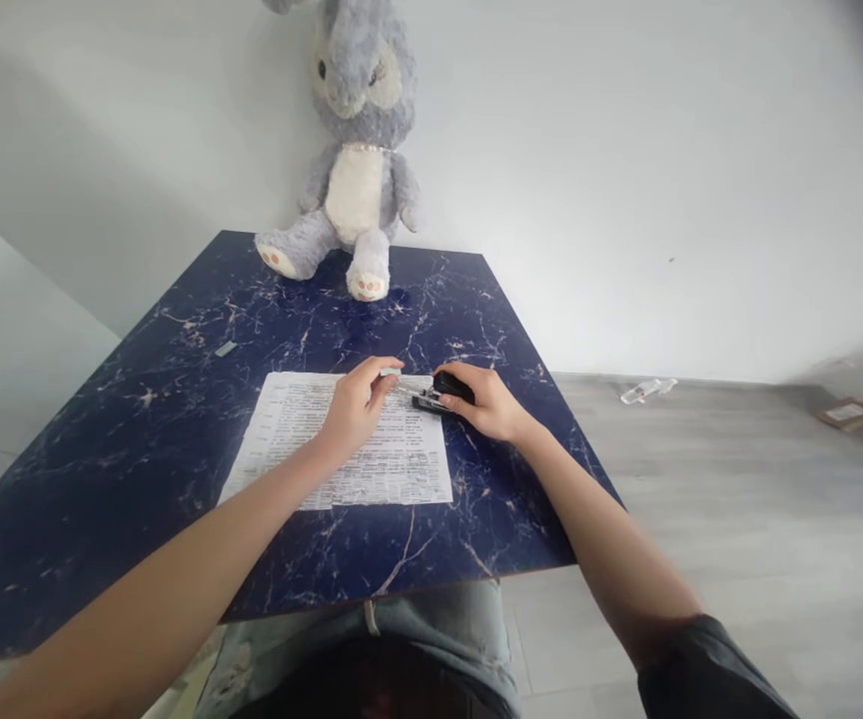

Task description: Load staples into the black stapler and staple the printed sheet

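Note:
A black stapler [444,389] is in my right hand [487,399], whose fingers are wrapped around its back end. The stapler lies over the upper right corner of the printed sheets [304,439], its top lifted and a metal part showing toward the left. Just left of it, my left hand [355,404] pinches a small pale strip [391,371], which looks like a row of staples, above the paper. Part of this strip is hidden by the fingers.
The sheets lie on a dark blue marbled table [177,399]. A small grey-green strip [226,349] rests farther back on the left. Against the wall sits a grey plush rabbit [357,190]. On the floor at right are a clear plastic item [648,389] and a brown cardboard piece [849,412].

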A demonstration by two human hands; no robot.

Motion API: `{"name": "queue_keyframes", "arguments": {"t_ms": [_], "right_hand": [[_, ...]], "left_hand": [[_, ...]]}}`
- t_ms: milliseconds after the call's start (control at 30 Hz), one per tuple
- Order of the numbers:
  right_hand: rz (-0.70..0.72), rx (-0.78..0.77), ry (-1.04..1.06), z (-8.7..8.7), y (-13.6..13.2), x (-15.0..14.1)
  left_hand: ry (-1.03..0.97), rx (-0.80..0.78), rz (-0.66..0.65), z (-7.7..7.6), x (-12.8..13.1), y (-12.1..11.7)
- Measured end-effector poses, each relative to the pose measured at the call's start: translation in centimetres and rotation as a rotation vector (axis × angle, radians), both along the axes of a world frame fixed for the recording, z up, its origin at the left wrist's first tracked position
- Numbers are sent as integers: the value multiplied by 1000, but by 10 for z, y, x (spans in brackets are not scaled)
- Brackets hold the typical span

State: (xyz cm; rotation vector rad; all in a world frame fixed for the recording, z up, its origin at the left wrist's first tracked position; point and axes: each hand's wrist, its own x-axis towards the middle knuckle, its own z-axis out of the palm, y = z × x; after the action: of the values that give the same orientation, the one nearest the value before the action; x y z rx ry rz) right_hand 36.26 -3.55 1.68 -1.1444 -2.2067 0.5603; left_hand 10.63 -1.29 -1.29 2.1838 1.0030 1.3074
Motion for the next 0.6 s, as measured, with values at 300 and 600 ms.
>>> {"name": "queue_keyframes", "arguments": {"t_ms": [300,600], "right_hand": [[-39,-407,433,-5,4,4],[37,-437,346,-1,1,0]], "left_hand": [[-53,142,74,8,-3,-5],[-91,-4,-73,8,1,-7]]}}
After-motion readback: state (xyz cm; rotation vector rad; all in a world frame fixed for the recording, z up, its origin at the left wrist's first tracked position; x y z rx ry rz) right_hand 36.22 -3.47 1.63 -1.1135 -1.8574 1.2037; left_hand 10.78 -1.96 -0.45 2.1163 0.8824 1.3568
